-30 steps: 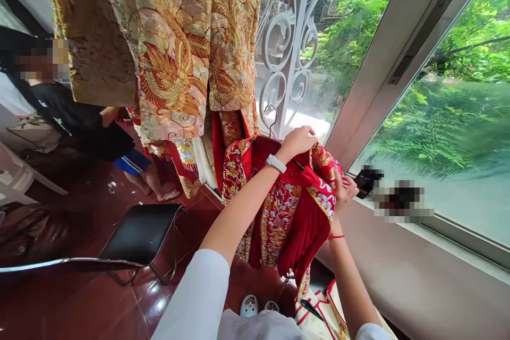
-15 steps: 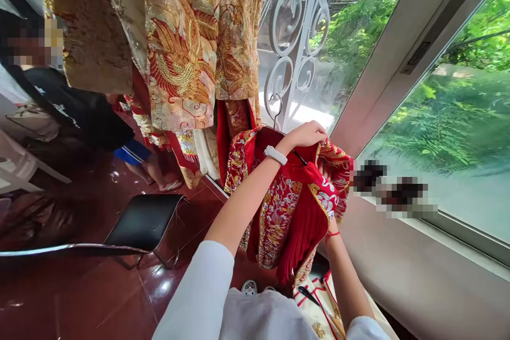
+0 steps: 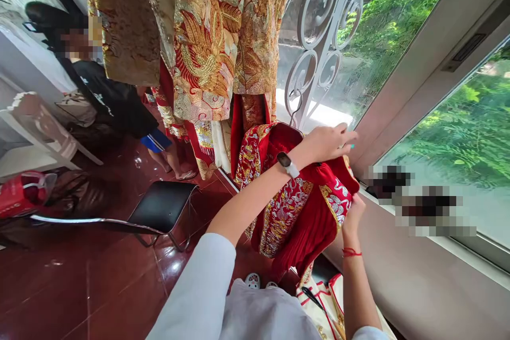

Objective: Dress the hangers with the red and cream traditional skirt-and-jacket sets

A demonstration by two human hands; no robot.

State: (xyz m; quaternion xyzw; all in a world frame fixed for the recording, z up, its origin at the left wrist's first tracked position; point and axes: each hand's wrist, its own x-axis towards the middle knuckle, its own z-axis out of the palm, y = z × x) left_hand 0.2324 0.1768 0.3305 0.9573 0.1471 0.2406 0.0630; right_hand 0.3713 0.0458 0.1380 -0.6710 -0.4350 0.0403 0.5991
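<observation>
A red embroidered jacket [image 3: 292,204] with gold and silver stitching hangs by a metal hook [image 3: 295,106] in front of me, red pleated fabric [image 3: 305,228] showing in its opening. My left hand [image 3: 329,143] reaches across its collar, fingers stretched out and apart, above the cloth. Down at the jacket's right side, my right hand [image 3: 355,212] has its fingers against the edge of the garment, closed on it; part of those fingers is hidden behind the cloth.
Long gold embroidered garments [image 3: 207,58] hang at the upper left. A black chair [image 3: 161,206] stands on the red tiled floor, and a person in a dark shirt [image 3: 113,98] is beyond. White cloth with red trim [image 3: 319,305] lies below, beside the window wall.
My left hand has lifted off the jacket's right shoulder, its fingers now extended. My right hand has come out from inside the cloth to its outer edge. The view has shifted left.
</observation>
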